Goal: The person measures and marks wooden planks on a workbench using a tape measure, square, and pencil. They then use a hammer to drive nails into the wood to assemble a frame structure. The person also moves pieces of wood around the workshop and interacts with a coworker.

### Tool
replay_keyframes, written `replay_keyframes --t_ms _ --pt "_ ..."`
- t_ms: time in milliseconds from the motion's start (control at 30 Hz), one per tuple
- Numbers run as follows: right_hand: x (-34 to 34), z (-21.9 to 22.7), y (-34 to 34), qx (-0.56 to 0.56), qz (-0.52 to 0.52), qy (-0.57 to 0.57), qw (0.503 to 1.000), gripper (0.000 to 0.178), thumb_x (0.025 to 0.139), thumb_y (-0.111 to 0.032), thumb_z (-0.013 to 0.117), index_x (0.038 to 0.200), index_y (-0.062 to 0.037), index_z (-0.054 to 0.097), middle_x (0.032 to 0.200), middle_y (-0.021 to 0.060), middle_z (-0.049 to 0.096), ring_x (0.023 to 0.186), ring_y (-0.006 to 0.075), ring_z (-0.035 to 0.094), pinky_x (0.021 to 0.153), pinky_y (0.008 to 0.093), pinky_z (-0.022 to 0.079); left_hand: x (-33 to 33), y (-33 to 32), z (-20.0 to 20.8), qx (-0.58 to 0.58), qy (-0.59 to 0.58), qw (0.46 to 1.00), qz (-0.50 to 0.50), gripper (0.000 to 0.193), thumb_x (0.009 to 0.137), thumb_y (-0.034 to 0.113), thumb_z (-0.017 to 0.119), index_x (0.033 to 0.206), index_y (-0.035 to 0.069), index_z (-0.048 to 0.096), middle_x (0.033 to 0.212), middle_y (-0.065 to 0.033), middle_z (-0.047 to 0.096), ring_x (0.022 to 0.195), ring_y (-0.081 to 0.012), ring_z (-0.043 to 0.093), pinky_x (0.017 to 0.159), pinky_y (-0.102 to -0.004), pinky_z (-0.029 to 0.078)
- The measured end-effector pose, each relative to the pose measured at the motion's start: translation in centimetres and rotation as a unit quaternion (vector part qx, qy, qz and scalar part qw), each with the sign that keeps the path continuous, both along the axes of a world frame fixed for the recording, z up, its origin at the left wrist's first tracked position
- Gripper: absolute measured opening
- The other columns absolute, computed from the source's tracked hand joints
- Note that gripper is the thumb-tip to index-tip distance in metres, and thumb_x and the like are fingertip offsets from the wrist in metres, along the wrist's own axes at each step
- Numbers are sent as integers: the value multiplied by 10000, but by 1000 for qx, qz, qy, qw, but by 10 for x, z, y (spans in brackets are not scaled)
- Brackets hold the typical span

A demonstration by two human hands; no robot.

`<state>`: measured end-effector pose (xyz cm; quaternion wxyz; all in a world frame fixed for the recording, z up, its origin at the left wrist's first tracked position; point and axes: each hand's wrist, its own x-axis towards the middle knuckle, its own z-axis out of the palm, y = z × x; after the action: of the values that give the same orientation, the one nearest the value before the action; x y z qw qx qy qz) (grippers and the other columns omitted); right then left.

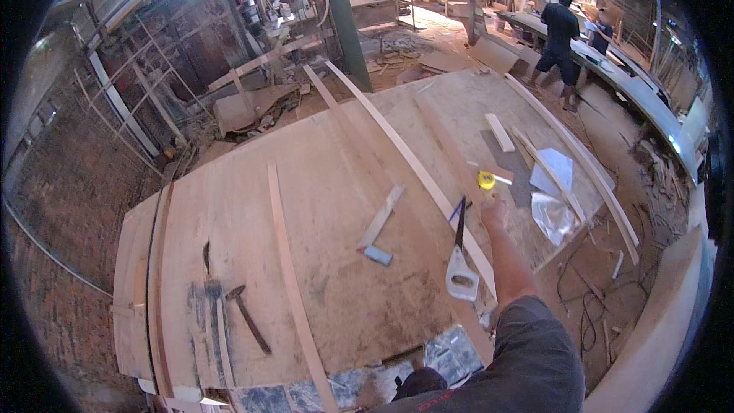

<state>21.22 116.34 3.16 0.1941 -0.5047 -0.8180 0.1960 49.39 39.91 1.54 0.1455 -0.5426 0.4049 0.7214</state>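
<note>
My right hand [495,213] reaches over the right part of a big plywood-topped bench [367,291], close beside a yellow tape measure [486,180]. Its fingers are too small to make out, so I cannot tell whether they hold anything. Just left of my forearm, a handsaw [462,275] with a pale handle lies by a long light wooden strip [417,164]. A thin blue-purple stick [455,213] shows beside the blade. Farther left rests a try square [377,254] with a blue-grey stock. My left hand is out of view.
A hammer [248,321] and a dark curved tool [206,257] lie at left. Another strip [290,283] crosses the bench. Clear plastic sheeting [553,216] and short offcuts [499,132] lie at right. Cables [589,310] trail on the floor. One person [562,38] stands by a far bench.
</note>
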Motion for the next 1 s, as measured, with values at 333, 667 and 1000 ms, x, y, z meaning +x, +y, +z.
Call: replay_keyframes --t_ms 333,667,1000 --pt "-101 -50 151 93 67 -185 976 637 914 -503 605 1468 -210 489 1502 139 452 1376 372 460 1036 515 474 -66 45 -62 29 57 978 -200 399 940 501 646 1058 120 648 834 -17 616 751 -151 591 644 -345 525" --pt "-131 -72 146 128 28 -227 965 595 852 -462 705 1371 -194 592 1448 160 543 1337 359 520 1062 445 473 -60 75 -87 -80 -54 957 -274 515 939 531 650 1238 112 624 1057 -79 665 878 -191 603 662 -489 521" --pt "-61 -16 224 25 102 142 984 517 813 -358 831 1200 -42 696 1012 123 743 868 256 692 806 400 555 -32 70 -40 -127 18 962 -242 502 911 501 709 1075 28 672 913 -28 624 783 -123 576 583 -290 459"
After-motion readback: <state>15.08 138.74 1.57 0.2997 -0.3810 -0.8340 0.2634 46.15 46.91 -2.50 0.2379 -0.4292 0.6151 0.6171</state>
